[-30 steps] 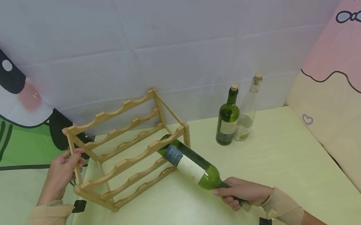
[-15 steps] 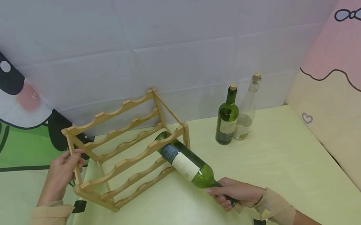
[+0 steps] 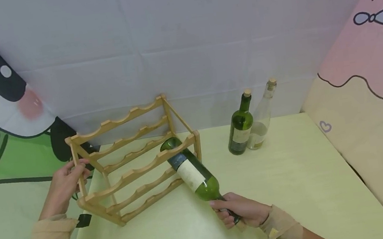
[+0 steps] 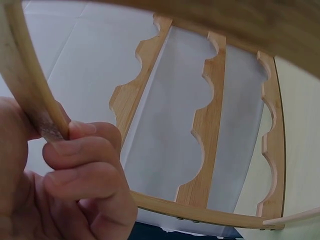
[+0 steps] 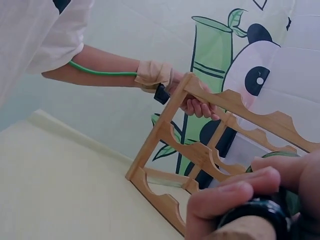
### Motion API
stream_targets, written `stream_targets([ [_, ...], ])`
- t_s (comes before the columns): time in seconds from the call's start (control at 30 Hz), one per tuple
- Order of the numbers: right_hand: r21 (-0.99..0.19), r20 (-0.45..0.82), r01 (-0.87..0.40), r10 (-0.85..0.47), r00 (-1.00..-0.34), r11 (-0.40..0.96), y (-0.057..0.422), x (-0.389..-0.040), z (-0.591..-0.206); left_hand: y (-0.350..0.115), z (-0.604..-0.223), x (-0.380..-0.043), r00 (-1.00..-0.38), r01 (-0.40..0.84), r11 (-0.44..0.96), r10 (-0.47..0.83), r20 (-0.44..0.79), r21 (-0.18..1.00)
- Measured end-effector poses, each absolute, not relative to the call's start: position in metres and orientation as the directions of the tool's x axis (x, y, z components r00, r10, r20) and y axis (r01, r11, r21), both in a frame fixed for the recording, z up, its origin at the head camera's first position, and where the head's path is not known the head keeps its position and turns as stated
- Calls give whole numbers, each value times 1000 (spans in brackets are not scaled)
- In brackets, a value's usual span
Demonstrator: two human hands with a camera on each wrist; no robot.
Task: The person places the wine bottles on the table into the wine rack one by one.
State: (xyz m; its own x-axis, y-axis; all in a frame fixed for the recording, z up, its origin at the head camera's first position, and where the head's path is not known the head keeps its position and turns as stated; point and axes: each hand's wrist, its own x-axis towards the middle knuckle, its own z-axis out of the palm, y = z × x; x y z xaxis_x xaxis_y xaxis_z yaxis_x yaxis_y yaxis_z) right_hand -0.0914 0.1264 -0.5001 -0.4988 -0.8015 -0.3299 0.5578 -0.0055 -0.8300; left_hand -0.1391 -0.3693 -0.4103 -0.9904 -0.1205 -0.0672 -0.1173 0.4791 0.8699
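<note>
In the head view a wooden wine rack (image 3: 140, 170) with scalloped rails stands at the left of the table. My left hand (image 3: 69, 180) grips the top bar of its left end; the left wrist view shows fingers (image 4: 82, 182) curled round that bar. My right hand (image 3: 241, 210) holds a green wine bottle (image 3: 192, 174) by the neck. The bottle slants up and to the left, its base inside the rack beneath the front top rail, near the right end. In the right wrist view the corked mouth (image 5: 250, 225) pokes out of the right hand.
Behind on the right, a corked green bottle (image 3: 240, 125) and a corked clear bottle (image 3: 262, 121) stand upright side by side on the pale table (image 3: 310, 169). A grey cloth wall (image 3: 213, 61) rises behind the rack. Cartoon-printed cloths hang on both sides.
My right hand has moved left with the wine bottle, and the bottle's base has slid farther into the rack. The left hand and the rack have stayed in place.
</note>
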Motion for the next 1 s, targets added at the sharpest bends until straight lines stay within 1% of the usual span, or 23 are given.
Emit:
stream_targets([
  [0.27,-838,-318,544,-780,-539,-34,111,-97,-503,-369,-410,-138,-990,-117,482,-127,-64,868],
  [0.5,-836,-327,547,-769,-549,-35,102,-102,-502,-370,-409,-138,-990,-118,483,-122,-67,868],
  [0.8,-832,-326,550,-742,-586,-68,93,-104,-503,-370,-411,-137,-991,-114,459,-110,-71,881],
  [1.0,-847,-319,527,-721,-615,-74,89,-106,-502,-371,-411,-138,-990,-125,463,-117,-80,877],
])
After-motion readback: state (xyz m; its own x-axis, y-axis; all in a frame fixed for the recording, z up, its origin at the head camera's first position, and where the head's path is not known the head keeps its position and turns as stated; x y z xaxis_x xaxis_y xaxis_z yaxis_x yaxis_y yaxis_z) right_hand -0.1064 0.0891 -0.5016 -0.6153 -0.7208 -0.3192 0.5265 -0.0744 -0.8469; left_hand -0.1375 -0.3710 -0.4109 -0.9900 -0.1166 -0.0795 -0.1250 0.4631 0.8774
